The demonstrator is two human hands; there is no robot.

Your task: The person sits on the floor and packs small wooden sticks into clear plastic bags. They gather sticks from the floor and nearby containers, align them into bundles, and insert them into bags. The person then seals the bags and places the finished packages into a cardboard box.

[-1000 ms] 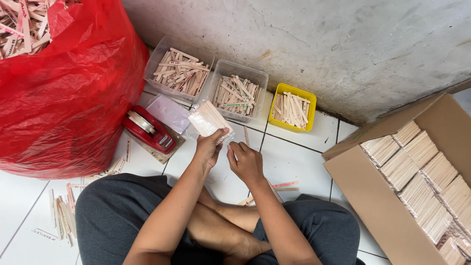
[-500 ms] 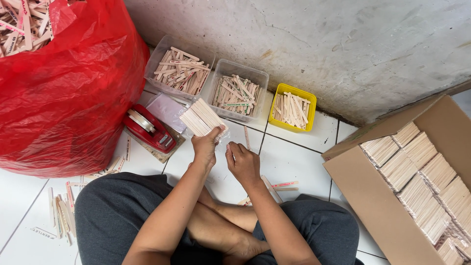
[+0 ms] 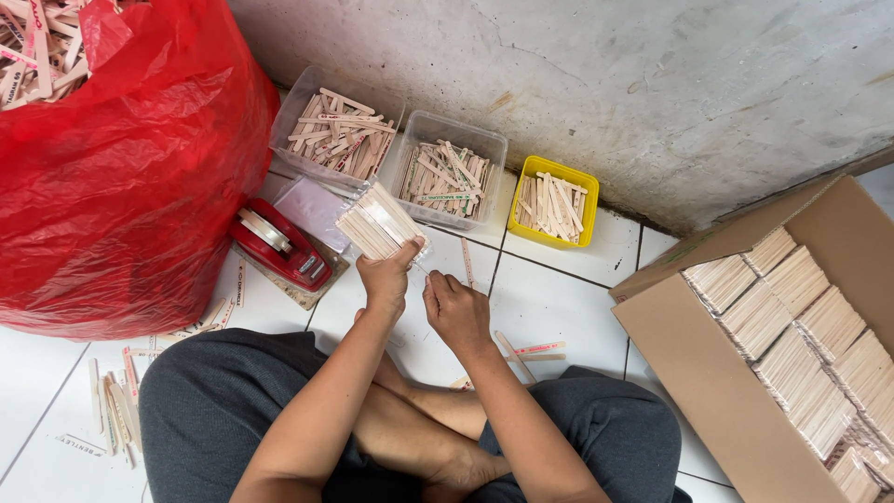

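We sit on white floor tiles [image 3: 559, 307] by a grey wall [image 3: 652, 84]; red bag [image 3: 140, 177] at nine o'clock, carton [image 3: 708, 373] at three. Left hand [image 3: 386, 279] clenches a stick bundle [image 3: 377, 224]; right hand [image 3: 456, 312] pinches its wrap.

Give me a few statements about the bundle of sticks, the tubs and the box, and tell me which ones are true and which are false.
1. The left hand holds a bundle of wooden sticks in a clear bag. True.
2. The yellow tub is empty. False: it holds loose sticks.
3. The cardboard box on the person's right holds packed bundles. True.
4. The red tape dispenser sits inside the box. False: it stands on the floor beside the red plastic bag.
5. The right hand grips the yellow tub. False: it is close by the left hand, below the bundle.
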